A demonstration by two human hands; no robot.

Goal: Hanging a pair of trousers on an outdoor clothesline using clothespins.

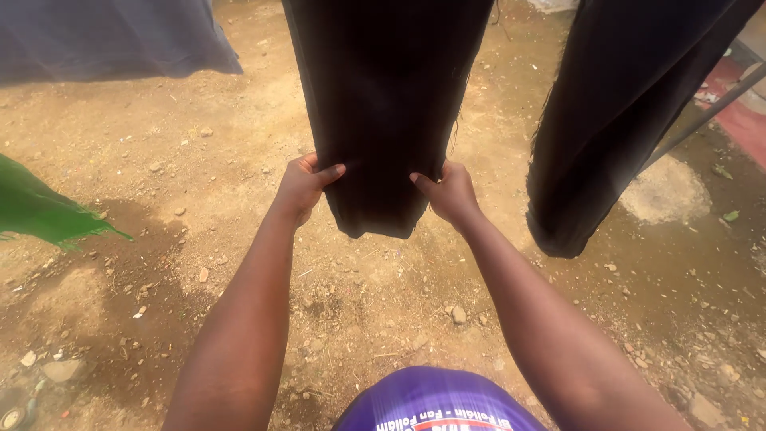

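Both grips pinch the dark cloth [383,104]: left hand [302,187] on its left edge, right hand [452,194] on its right. It already hangs, being pulled straight; another dark piece [606,120] hangs right.

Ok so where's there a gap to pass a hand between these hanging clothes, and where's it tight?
A strip of bare dirt shows between the middle dark cloth and the right dark cloth, beside the right hand. A wider opening lies left of the left hand, bordered by the grey cloth and green cloth. Far right is crowded: a slanted pole crosses there.
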